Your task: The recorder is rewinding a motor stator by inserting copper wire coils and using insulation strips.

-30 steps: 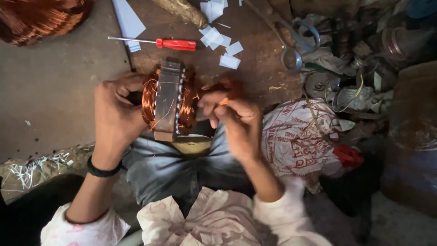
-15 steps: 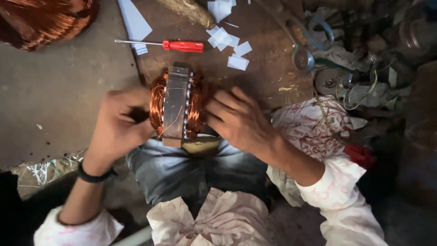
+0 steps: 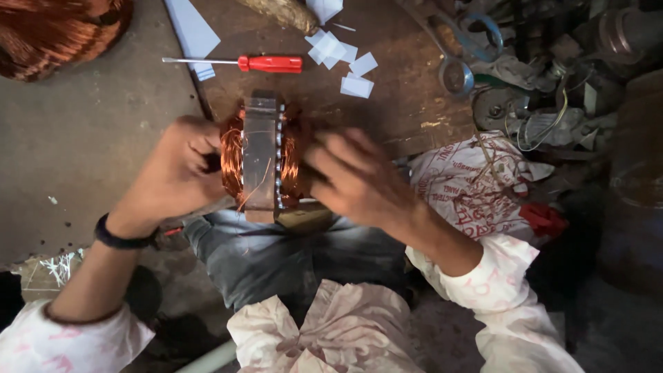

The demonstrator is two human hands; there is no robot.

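Note:
A motor stator (image 3: 261, 157) with a grey laminated steel core and copper wire windings bulging from both ends sits upright in front of me, over my lap. My left hand (image 3: 174, 176) grips its left copper end, a dark band on the wrist. My right hand (image 3: 359, 178), blurred by motion, presses against the right copper end with fingers spread over the winding. A few loose copper strands hang across the steel face.
A red-handled screwdriver (image 3: 269, 64) lies on the wooden board (image 3: 387, 103) beyond the stator, with white paper slips (image 3: 342, 55) beside it. Scissors (image 3: 459, 48) and metal scrap fill the far right. A copper wire coil (image 3: 48, 31) sits top left. A printed cloth bag (image 3: 469, 183) lies right.
My right hand dropped from pinching near the stator's top right to lying flat against its right winding. The stator stayed in my left hand's grip, and the camera shifted slightly.

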